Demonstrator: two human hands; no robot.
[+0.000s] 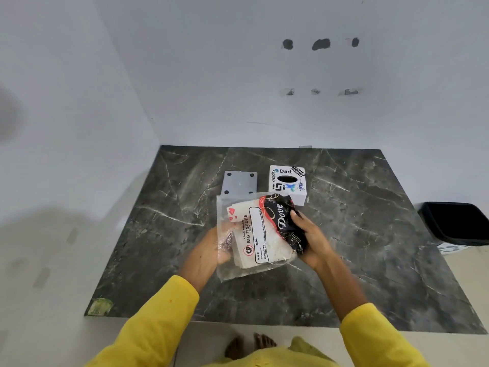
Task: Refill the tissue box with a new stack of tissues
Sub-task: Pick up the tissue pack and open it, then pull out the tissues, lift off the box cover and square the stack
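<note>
A clear plastic tissue pack, printed "BIG TISSUES" and "Dove", holds a stack of white tissues and is lifted over the dark marble table. My left hand grips its left side from beneath, partly seen through the plastic. My right hand clasps the dark "Dove" end on the right. Behind the pack stands the white cube tissue box with stickers and a dark oval slot on top. A grey square plate with dark corner dots lies just left of the box.
The table sits in a corner of white walls. A black bin stands on the floor past the table's right edge. A greenish sticker marks the table's front left corner. My feet show below the front edge.
</note>
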